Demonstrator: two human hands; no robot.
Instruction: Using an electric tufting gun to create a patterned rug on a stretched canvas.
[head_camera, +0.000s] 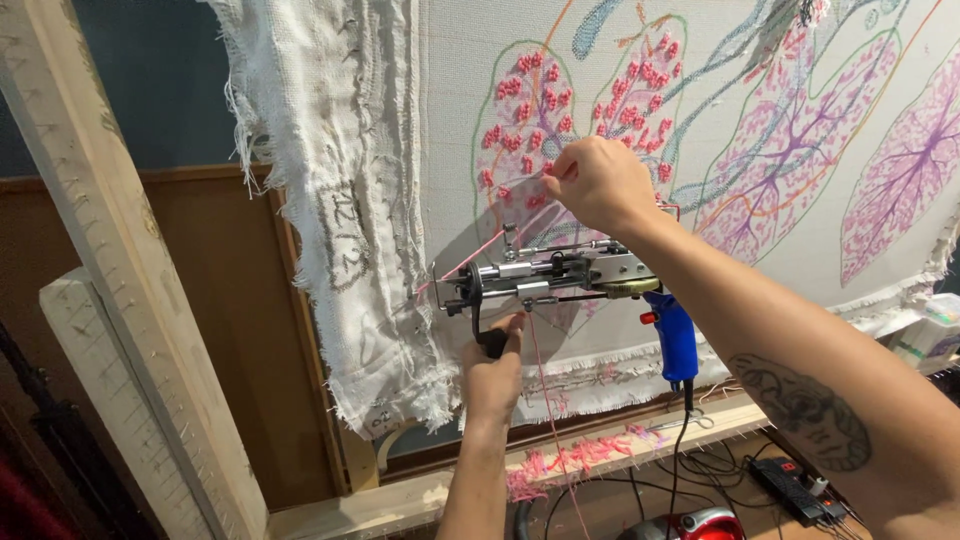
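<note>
A tufting gun (560, 275) with a metal body and a blue rear handle (677, 340) hangs level in front of a stretched white cloth (700, 120) bearing pink and purple leaf designs. My left hand (495, 370) grips the gun's black front handle from below. My right hand (598, 182) is raised above the gun, fingers pinched on a strand of pink yarn (480, 250) near the tufted pink leaf (525, 120). The yarn runs down to the gun's needle end and another strand (548, 420) trails downward.
A wooden frame (120, 300) holds the cloth, with a frayed fabric edge (340, 200) hanging at left. Pink yarn scraps (580, 458) lie on the lower frame bar. Below are black cables, a power strip (795, 485) and a red rounded device (690, 525).
</note>
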